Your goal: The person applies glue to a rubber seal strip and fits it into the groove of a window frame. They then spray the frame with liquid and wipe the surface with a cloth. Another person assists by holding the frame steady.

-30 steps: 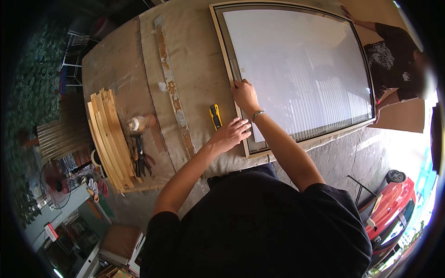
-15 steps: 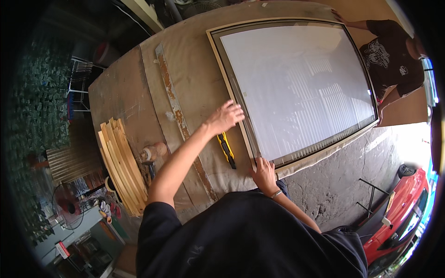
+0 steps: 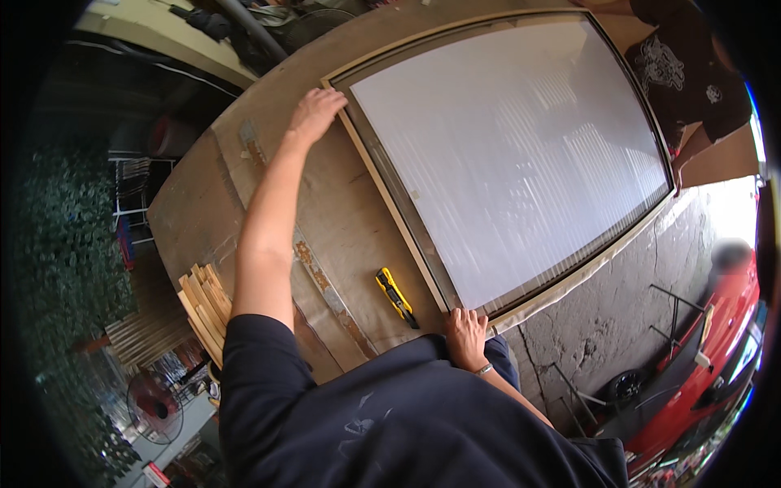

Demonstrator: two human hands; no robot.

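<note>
While the person leans over the worktable [image 3: 342,203], left hand [image 3: 316,110] lies flat on the far corner of the wooden-framed frosted panel [image 3: 512,154], grasping nothing. Right hand [image 3: 465,335] presses the near corner, at 6 o'clock. Yellow utility knife [image 3: 396,297] lies just left, untouched.

Pale tan wooden frame [image 3: 382,195] around a white panel [image 3: 521,154] with faint vertical stripes. Brown tabletop [image 3: 325,203] with a rusty strip. Yellow-and-black utility knife [image 3: 396,297]. Light tan wooden slats [image 3: 203,305]. Red car [image 3: 716,358]. Black printed shirt [image 3: 683,73] on another person.
</note>
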